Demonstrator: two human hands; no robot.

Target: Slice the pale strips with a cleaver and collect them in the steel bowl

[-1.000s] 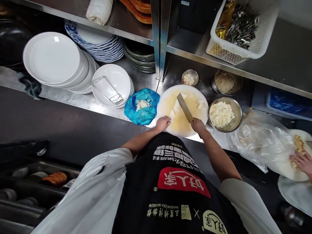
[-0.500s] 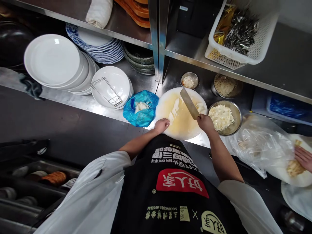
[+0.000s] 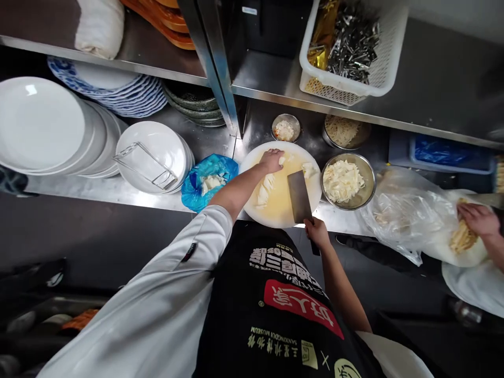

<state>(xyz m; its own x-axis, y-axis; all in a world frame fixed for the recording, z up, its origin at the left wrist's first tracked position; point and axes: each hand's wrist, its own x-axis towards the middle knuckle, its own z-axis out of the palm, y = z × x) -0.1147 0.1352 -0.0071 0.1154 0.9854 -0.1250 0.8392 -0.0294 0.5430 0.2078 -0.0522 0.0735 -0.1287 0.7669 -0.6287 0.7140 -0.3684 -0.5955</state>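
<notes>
My right hand [image 3: 317, 232] is closed round the dark handle of a cleaver [image 3: 299, 197]. Its broad blade lies low over the right half of a round, yellow-stained cutting board [image 3: 275, 212]. At the far side of the board, my left hand [image 3: 271, 160] has its fingers closed on a small white piece [image 3: 282, 160]. Nearer me on the board's left is a row of white slices [image 3: 263, 191]. More white pieces [image 3: 309, 169] rest at its right edge. Just right of the board, a metal bowl [image 3: 369, 193] holds pale cut slices [image 3: 343, 181].
Left of the board are a blue plastic bag [image 3: 190, 190] of white pieces and stacked white plates [image 3: 39, 126]. Behind stand small metal bowls [image 3: 286, 127] under a steel shelf [image 3: 271, 94]. At right, another person's hand [image 3: 478, 218] touches pale strips beside a clear bag [image 3: 409, 210].
My left hand has moved from the board's near left edge to its far side, onto a white piece. My right hand has drawn the cleaver back toward me. The view has shifted right.
</notes>
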